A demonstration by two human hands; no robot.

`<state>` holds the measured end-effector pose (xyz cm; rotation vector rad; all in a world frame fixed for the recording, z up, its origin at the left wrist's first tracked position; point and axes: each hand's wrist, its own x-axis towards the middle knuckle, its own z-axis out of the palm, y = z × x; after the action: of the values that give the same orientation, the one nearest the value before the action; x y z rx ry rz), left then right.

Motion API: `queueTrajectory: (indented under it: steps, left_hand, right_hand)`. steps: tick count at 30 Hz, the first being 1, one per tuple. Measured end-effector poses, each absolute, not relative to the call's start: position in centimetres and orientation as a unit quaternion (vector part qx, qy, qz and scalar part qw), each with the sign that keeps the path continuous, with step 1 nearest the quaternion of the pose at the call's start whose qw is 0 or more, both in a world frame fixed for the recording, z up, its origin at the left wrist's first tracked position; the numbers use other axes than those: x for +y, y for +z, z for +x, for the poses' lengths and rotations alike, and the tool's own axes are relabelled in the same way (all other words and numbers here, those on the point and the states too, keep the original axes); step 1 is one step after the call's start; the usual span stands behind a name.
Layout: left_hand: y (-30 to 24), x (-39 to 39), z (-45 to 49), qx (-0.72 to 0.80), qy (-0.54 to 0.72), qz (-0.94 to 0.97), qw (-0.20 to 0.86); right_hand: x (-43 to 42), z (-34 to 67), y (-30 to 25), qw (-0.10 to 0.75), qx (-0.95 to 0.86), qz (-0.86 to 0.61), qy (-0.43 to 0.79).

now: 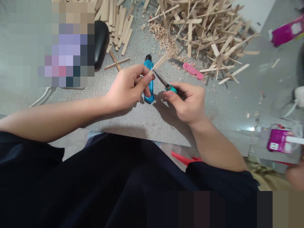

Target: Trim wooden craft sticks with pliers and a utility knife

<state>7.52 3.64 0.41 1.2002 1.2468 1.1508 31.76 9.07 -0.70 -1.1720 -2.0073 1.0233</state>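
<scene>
My left hand (pixel 133 84) is closed on a flat wooden craft stick (pixel 160 63), pinched between thumb and fingers, its free end pointing up and right. In my right hand (pixel 187 99) is a pair of needle-nose pliers (pixel 163 79) with a teal and black handle; the tapered metal tip meets the stick just beyond my left thumb. Beneath the left hand lies a blue utility knife (pixel 149 91), partly covered by my fingers. A pink-handled folding knife (pixel 193 71) rests just past the pliers, its dark blade out among shavings.
Loose craft sticks (pixel 204 28) form a large heap at the back right, beside wood shavings (pixel 166 38). More sticks (pixel 117 25) lie at back left near a black rounded case (pixel 101 44). Two crossed sticks (pixel 117 64) lie closer. Purple packages (pixel 280 141) and a person's hand (pixel 296 175) are at right.
</scene>
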Motion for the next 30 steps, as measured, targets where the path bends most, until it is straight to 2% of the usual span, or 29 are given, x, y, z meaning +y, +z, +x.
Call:
queueTrajectory:
  steps: [21,30]
  left_hand:
    - [-0.5,3.8,7.1,0.468,0.487,0.487,0.554]
    - [0.9,3.9,6.7,0.478,0.464,0.492,0.560]
  right_hand:
    - [9.1,32.0,-0.9,0.294,-0.750,-0.441,0.395]
    - [9.9,32.0,0.7,0.284,-0.820,-0.418,0.269]
